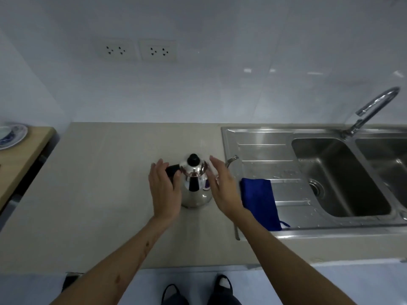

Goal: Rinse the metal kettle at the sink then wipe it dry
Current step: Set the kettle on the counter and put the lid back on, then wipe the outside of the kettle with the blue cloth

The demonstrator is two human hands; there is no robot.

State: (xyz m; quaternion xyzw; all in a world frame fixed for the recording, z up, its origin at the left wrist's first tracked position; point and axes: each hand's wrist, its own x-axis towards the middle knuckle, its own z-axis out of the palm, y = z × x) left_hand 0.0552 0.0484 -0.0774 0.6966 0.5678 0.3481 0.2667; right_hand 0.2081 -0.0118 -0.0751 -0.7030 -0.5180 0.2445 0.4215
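Both hands are open and flat, fingers apart, nothing gripped yet. The left hand [164, 186] sits by the kettle's black handle [172, 169], the right hand [222, 186] cups the other side near the spout [231, 160]. The metal kettle [195, 188] stands upright on the table [99, 194], close to the edge where the sink [259, 133] begins. A blue cloth [258, 201] lies on the drainboard right beside it. My worry: that polished body looks slippery, so a palm-only lift could let it slide, and the lid [193, 160] may drop off if it tips.

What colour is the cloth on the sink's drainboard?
Solid blue cloth, clearest in the head view.
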